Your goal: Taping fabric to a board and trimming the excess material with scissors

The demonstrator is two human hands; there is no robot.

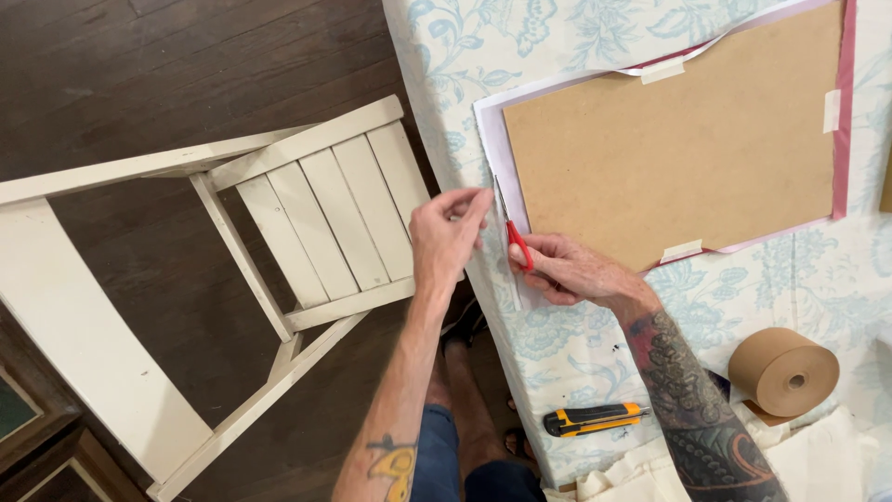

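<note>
The right hand (567, 270) grips red scissors (513, 232), blades along the paper's (491, 139) left edge; the left hand (446, 237) pinches the cut strip (474, 197). That paper lies under a taped board (669, 139) on the bench (576, 344). Trimming looks about half done (blade tips midway). Nearby: knife (595, 418), tape roll (783, 370), chair (316, 223), nothing in the way.

Soft, even daylight fills the view – bright on the floral tablecloth (557, 353) and the brown backing board (669, 139), dimmer over the dark wooden floor (139, 74), which shows a faint sheen at top left. Shadows are weak and diffuse, falling just under the hands and the white folding chair (316, 223). Focus is sharp at centre – straight lines bow slightly toward the edges
</note>
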